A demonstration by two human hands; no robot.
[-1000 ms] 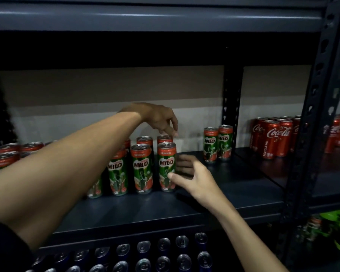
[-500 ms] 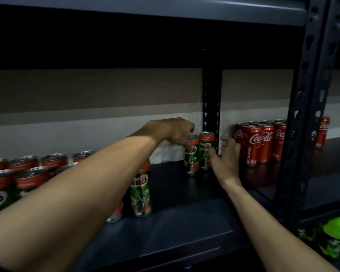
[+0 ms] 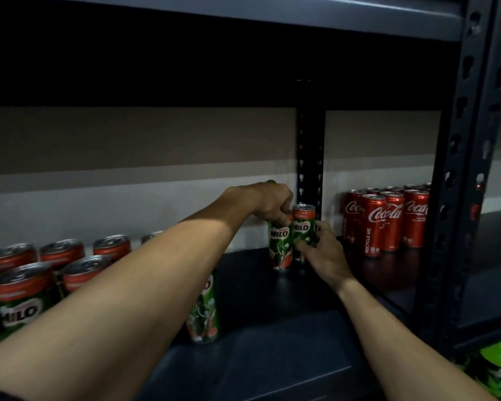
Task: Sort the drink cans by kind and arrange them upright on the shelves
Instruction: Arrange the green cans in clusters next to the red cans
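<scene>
Two green Milo cans stand upright side by side at the back of the dark shelf (image 3: 272,342), near the rear post. My left hand (image 3: 268,204) grips the left Milo can (image 3: 279,247) from above, covering its top. My right hand (image 3: 320,250) curls round the right Milo can (image 3: 301,227) from the right side. A group of several more Milo cans (image 3: 26,285) stands at the left, partly hidden by my left forearm. One further Milo can (image 3: 204,314) shows under that forearm.
Several red Coca-Cola cans (image 3: 385,221) stand upright on the neighbouring shelf to the right. A perforated black upright (image 3: 457,169) divides the two bays and a rear post (image 3: 310,157) stands behind the held cans. Green packaging (image 3: 498,363) shows at lower right.
Both hands have reached right from the Milo group to the two cans at the back post and taken hold of them. The view has followed to the right.
</scene>
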